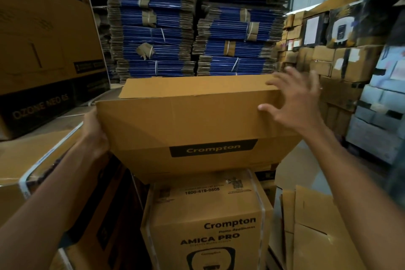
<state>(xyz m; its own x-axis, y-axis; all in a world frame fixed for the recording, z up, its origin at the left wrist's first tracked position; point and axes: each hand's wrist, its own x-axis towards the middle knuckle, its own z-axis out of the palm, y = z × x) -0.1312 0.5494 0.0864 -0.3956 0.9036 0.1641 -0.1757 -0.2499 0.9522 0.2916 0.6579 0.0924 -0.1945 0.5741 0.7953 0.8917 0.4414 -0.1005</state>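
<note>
A large brown cardboard box with a black "Crompton" label sits tilted on top of a strapped "Crompton Amica Pro" carton. Its top flaps stand partly raised. My left hand grips the box's left edge, with the fingers hidden behind the cardboard. My right hand is spread with straight fingers at the box's upper right corner; it is blurred, and I cannot tell whether it touches the box.
Tall stacks of flattened blue cartons rise behind the box. Big brown boxes stand at the left, one marked "Ozone Neo". Small stacked cartons fill the right. Open cardboard flaps lie at the lower right.
</note>
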